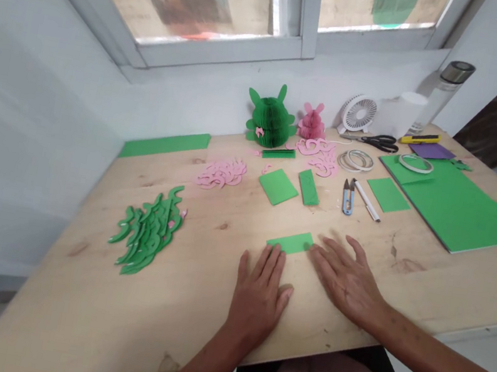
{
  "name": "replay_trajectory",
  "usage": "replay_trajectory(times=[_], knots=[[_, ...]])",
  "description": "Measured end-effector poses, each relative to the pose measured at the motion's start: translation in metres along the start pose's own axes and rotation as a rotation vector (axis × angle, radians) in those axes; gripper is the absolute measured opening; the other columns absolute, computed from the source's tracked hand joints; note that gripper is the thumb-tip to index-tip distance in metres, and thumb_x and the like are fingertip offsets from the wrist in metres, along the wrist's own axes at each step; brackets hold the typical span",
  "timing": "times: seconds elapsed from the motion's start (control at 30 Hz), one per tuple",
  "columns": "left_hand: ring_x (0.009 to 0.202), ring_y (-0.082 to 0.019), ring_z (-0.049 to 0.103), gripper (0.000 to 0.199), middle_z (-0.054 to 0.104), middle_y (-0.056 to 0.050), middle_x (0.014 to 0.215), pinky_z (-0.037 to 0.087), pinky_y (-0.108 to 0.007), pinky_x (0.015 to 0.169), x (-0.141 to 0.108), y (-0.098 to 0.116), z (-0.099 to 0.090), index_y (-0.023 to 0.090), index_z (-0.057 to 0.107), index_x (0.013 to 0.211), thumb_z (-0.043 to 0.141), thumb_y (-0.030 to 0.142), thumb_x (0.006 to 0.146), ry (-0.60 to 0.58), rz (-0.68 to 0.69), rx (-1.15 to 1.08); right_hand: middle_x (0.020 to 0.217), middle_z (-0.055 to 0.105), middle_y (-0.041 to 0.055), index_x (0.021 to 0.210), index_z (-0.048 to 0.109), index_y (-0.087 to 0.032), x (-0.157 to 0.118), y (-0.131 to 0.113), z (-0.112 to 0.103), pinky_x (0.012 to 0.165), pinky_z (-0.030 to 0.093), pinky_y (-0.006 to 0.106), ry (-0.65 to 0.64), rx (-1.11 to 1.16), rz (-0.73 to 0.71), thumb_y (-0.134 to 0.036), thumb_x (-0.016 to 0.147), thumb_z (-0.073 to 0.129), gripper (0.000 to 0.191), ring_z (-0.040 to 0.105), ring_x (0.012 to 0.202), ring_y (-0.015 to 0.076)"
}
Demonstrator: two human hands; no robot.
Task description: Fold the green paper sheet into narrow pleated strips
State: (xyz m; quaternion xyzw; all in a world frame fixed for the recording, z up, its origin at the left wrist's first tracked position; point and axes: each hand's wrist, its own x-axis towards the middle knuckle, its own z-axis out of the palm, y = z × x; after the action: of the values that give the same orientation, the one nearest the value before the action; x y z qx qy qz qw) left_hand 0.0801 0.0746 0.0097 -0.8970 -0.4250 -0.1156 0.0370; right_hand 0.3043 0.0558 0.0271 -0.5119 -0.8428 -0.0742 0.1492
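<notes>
A small green paper strip (291, 243) lies flat on the wooden table in front of me. My left hand (259, 292) rests flat, its fingertips on the strip's near left edge. At the strip's right end is my right hand (347, 282), fingers spread and fingertips touching it or just beside it. Neither hand grips anything. Beyond the strip lie a green paper rectangle (278, 186) and a narrow folded green piece (308, 187). To the right of these are blue thread snips (348, 197), a white pen (367, 201) and another green rectangle (388, 195).
Cut green shapes (150, 230) and pink shapes (222, 173) lie in piles at left. Green and pink honeycomb paper animals (271, 120) stand by the wall. A fan (358, 113), scissors (377, 142), tape rolls (356, 160), yellow cutter (421, 139), bottle (439, 97) and green sheets (464, 209) are right.
</notes>
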Motion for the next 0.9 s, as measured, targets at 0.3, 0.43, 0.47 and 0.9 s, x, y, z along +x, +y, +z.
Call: replay_trajectory(times=[0.3, 0.43, 0.47, 0.9], knots=[[0.138, -0.027, 0.030, 0.050, 0.045, -0.012, 0.144, 0.018, -0.058, 0.112, -0.001, -0.001, 0.001, 0.014, 0.042, 0.138, 0.037, 0.034, 0.093, 0.001, 0.011, 0.020, 0.127, 0.061, 0.0049, 0.137, 0.046, -0.026, 0.012, -0.011, 0.011, 0.111, 0.025, 0.054, 0.032, 0.077, 0.007, -0.024, 0.097, 0.033, 0.042, 0.052, 0.120, 0.0260], [0.140, -0.028, 0.026, 0.053, 0.043, -0.011, 0.145, 0.015, -0.059, 0.112, 0.005, 0.003, 0.000, 0.017, 0.041, 0.139, 0.038, 0.043, 0.092, 0.011, 0.007, 0.021, 0.129, 0.060, 0.0044, 0.141, 0.039, -0.025, 0.010, -0.008, 0.015, 0.110, 0.025, 0.053, 0.037, 0.086, -0.011, -0.022, 0.096, 0.034, 0.045, 0.049, 0.124, 0.0252], [0.140, -0.028, 0.025, 0.055, 0.041, -0.010, 0.146, 0.014, -0.059, 0.112, 0.008, 0.005, 0.000, 0.018, 0.041, 0.139, 0.038, 0.046, 0.092, 0.012, 0.011, 0.015, 0.129, 0.059, 0.0047, 0.141, 0.039, -0.024, 0.009, -0.007, 0.015, 0.110, 0.025, 0.053, 0.038, 0.082, -0.014, -0.021, 0.096, 0.034, 0.046, 0.047, 0.125, 0.0251], [0.141, -0.030, 0.022, 0.056, 0.043, -0.010, 0.145, -0.001, -0.063, 0.113, 0.001, 0.001, -0.008, 0.017, 0.050, 0.132, 0.039, 0.053, 0.091, 0.039, -0.065, 0.069, 0.133, 0.056, 0.0055, 0.144, 0.033, -0.022, 0.007, -0.003, 0.016, 0.110, 0.023, 0.054, 0.029, 0.074, -0.048, -0.017, 0.094, 0.036, 0.051, 0.039, 0.132, 0.0263]])
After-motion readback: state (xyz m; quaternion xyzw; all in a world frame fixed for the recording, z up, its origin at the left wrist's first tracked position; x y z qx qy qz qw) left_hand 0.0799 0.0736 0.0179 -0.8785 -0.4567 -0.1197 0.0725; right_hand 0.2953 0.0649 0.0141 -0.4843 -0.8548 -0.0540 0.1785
